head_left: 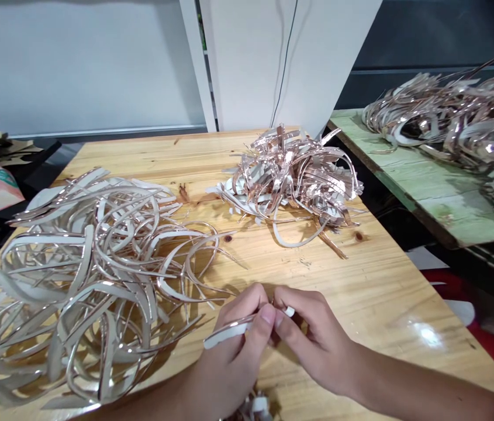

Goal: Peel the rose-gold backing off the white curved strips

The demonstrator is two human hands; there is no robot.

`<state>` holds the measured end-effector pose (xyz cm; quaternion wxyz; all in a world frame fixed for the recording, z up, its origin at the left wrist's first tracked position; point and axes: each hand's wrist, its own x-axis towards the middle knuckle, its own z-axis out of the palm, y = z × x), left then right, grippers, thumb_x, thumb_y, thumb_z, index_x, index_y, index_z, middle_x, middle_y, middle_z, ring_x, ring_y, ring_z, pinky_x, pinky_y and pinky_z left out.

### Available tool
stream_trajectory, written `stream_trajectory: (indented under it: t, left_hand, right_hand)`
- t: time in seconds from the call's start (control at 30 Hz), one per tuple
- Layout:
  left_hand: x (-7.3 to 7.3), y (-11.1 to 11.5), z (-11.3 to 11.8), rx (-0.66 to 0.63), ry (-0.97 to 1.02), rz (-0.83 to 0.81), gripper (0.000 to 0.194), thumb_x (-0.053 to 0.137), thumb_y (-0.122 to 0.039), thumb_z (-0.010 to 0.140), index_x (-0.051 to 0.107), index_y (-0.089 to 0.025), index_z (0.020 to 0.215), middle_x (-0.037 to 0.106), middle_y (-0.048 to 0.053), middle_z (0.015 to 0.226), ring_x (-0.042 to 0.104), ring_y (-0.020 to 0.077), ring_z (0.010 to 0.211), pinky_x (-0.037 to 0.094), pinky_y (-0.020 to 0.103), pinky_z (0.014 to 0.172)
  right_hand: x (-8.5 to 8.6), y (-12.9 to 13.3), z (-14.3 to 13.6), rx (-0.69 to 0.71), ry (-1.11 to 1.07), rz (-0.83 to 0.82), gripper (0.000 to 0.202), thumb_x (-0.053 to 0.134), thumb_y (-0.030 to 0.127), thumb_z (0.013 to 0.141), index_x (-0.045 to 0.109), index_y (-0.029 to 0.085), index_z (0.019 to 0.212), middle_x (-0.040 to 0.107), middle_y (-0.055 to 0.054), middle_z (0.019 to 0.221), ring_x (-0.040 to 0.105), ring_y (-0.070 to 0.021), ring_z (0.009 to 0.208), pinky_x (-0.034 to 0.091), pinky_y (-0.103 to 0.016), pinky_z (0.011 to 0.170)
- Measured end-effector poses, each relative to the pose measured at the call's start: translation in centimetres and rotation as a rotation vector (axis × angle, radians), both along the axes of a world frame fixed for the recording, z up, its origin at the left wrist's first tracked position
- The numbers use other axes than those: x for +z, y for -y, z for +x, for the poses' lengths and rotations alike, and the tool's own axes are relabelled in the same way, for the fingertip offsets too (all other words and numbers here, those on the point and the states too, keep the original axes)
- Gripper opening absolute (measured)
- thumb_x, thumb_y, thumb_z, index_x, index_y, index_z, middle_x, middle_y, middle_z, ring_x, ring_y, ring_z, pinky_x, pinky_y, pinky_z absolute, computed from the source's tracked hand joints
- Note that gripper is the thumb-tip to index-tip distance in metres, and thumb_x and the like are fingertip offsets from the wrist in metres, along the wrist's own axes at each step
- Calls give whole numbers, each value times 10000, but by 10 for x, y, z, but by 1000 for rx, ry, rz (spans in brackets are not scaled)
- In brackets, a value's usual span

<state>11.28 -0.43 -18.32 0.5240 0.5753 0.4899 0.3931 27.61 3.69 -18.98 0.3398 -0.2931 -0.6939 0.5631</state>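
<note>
Forearms [400, 377] framed the left hand [240, 356] and right hand [317, 336], both pinching a pale strip [228, 332] above the wooden table [387, 292], a fingertip step that seemed to call for a firm, steady grip.

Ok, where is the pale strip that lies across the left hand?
In the head view, the pale strip is at lower centre, pinched in the left hand beside the right hand, just right of the big tangled pile.

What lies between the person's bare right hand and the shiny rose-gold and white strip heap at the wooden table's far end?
Between the right hand and the heap, the head view shows bare wooden tabletop with small dark marks.
</note>
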Motion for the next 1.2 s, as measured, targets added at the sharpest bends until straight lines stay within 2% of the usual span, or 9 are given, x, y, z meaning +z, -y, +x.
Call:
stream_trajectory:
  t: [1.2]
  left_hand:
    - [0,0,-1,-13,-12,-29,397,348,-445,1097,446,-215,788,456,-24,744,438,153,696,365,296,687]
  right_hand:
    - [0,0,1,0,17,-8,325,515,308,1055,449,212,751,468,43,702,411,-115,615,316,-250,568]
